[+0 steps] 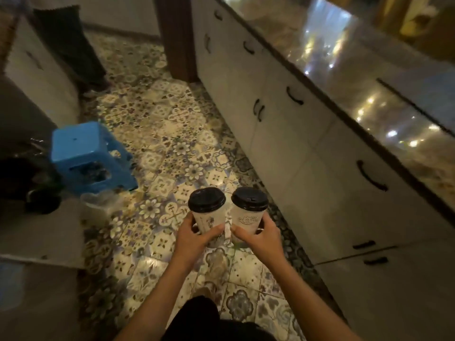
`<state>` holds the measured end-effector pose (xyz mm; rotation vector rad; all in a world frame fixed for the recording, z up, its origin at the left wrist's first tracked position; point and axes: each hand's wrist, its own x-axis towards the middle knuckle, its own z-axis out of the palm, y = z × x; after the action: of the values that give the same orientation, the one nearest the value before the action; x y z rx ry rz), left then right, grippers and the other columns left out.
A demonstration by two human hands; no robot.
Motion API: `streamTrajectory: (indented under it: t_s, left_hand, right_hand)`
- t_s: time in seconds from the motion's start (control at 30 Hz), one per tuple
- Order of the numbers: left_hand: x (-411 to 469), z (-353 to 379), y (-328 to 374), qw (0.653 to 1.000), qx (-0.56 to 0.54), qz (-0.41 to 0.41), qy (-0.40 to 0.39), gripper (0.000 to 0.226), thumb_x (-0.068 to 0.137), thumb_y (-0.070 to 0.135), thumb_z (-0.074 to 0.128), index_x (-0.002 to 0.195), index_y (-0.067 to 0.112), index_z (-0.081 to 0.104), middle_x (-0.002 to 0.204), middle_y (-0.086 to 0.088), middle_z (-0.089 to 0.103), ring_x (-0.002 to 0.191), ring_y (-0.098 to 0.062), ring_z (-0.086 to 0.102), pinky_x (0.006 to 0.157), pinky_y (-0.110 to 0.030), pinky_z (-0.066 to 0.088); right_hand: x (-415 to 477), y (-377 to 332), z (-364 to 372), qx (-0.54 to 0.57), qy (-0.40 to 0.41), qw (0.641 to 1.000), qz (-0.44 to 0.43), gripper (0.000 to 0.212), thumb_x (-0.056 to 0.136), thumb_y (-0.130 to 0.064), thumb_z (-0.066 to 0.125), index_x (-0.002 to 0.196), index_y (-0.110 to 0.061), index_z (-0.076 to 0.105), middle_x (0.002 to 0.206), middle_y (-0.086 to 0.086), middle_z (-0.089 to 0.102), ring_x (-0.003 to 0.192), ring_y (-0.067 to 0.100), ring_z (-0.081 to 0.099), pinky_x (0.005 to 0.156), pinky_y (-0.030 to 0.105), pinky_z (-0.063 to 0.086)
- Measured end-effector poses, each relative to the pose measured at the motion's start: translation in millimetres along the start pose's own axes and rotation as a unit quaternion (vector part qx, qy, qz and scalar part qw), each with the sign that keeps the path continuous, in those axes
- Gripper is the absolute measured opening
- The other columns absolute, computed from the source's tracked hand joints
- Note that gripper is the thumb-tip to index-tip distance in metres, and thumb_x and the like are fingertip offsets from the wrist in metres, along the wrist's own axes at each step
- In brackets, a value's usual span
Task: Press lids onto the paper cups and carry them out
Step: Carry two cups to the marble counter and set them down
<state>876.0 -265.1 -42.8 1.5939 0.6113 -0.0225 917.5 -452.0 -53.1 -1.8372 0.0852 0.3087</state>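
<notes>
Head view shows the carrying step in hand: both lids look seated, so pressing seems done. The left hand [190, 236] holds the left paper cup [209, 221] low in the centre of the frame, its fingers [213, 232] curled round the lower wall of the cup. The right hand [262, 236] holds the right paper cup [247, 220] just beside it, fingers [268, 221] wrapped round it the same way. The two cups stand upright, close together but seemingly not touching, over the patterned tile floor [157, 134]. The left black lid [206, 199] and the right black lid [250, 198] sit level on their rims, though blur keeps me from judging the seal all round. Along the right of the frame run white cabinets [283, 143] under a glossy desk [344, 57]. A blue stool [86, 153] stands at mid left, and another person's legs [71, 45] show at upper left, beside a dark doorpost [177, 38] at the top centre. The next move, I judge, calls for walking up the frame along the aisle between stool and cabinets, cups held level and apart so the lids do not knock, and giving the legs ahead some room.
</notes>
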Motion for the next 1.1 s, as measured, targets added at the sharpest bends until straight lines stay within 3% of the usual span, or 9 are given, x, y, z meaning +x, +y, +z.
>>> streamTrajectory:
  t_s: [0.23,0.33,0.43,0.57,0.7,0.87,0.97,1.1]
  left_hand:
    - [131,92,73,0.992,0.034,0.037,-0.114,0.06,0.07,0.018,0.091,0.122,0.021,0.061,0.112,0.004,0.072,0.101,-0.008,0.069,0.081,-0.028,0.059]
    - [170,131,102,0.983,0.054,0.051,-0.166,0.056,0.071,0.019,0.091,0.117,0.027,0.061,0.108,0.01,0.072,0.094,0.003,0.069,0.076,-0.02,0.06]
    - [201,177,134,0.974,0.046,0.054,-0.213,0.054,0.073,0.016,0.089,0.118,0.025,0.061,0.109,0.008,0.072,0.1,-0.007,0.07,0.076,-0.022,0.06]
    - [226,241,179,0.958,0.016,0.061,-0.28,0.053,0.073,0.015,0.088,0.117,0.031,0.063,0.11,0.007,0.074,0.1,-0.008,0.073,0.08,-0.026,0.062]
    - [244,314,228,0.939,-0.005,0.077,-0.336,0.069,0.065,0.025,0.09,0.127,0.018,0.061,0.118,-0.004,0.074,0.109,-0.019,0.072,0.09,-0.039,0.061]
    - [256,406,289,0.916,0.007,0.143,-0.375,0.07,0.067,0.023,0.087,0.131,0.021,0.059,0.121,0.0,0.073,0.112,-0.014,0.07,0.094,-0.035,0.057]
    - [270,461,322,0.896,0.048,0.171,-0.407,0.074,0.062,0.029,0.088,0.13,0.024,0.058,0.12,0.004,0.072,0.112,-0.008,0.069,0.094,-0.03,0.057]
    - [299,535,356,0.873,0.106,0.203,-0.43,0.081,0.06,0.033,0.091,0.133,0.026,0.056,0.124,0.005,0.07,0.116,-0.01,0.067,0.098,-0.034,0.056]
  right_hand:
    - [102,-22,-60,0.028,0.13,0.99,0.045,0.059,0.06,-0.048,0.093,0.11,-0.036,0.064,0.105,-0.009,0.076,0.095,0.005,0.073,0.081,0.039,0.063]
    - [130,-35,-91,0.043,0.185,0.98,0.052,0.053,0.063,-0.039,0.093,0.106,-0.041,0.062,0.102,-0.012,0.075,0.092,-0.001,0.071,0.076,0.026,0.061]
    - [152,-49,-130,0.066,0.243,0.966,0.059,0.048,0.07,-0.027,0.092,0.105,-0.038,0.062,0.102,-0.015,0.072,0.092,-0.003,0.07,0.07,0.016,0.056]
    - [184,-68,-188,0.101,0.307,0.945,0.051,0.048,0.072,-0.022,0.091,0.111,-0.031,0.065,0.105,-0.012,0.074,0.094,0.001,0.071,0.072,0.018,0.057]
    - [222,-86,-258,0.138,0.352,0.926,0.016,0.051,0.074,-0.016,0.088,0.118,-0.017,0.064,0.11,-0.006,0.073,0.096,0.005,0.072,0.072,0.019,0.059]
    - [264,-105,-344,0.177,0.372,0.911,-0.018,0.055,0.074,-0.013,0.087,0.123,-0.015,0.062,0.112,-0.003,0.074,0.097,0.007,0.073,0.074,0.024,0.061]
    - [289,-109,-399,0.178,0.385,0.905,-0.021,0.053,0.073,-0.017,0.088,0.118,-0.026,0.061,0.11,-0.011,0.072,0.097,-0.001,0.071,0.076,0.024,0.061]
    - [319,-108,-461,0.175,0.417,0.892,0.0,0.047,0.074,-0.022,0.088,0.104,-0.039,0.056,0.103,-0.02,0.067,0.087,-0.009,0.068,0.069,0.017,0.057]
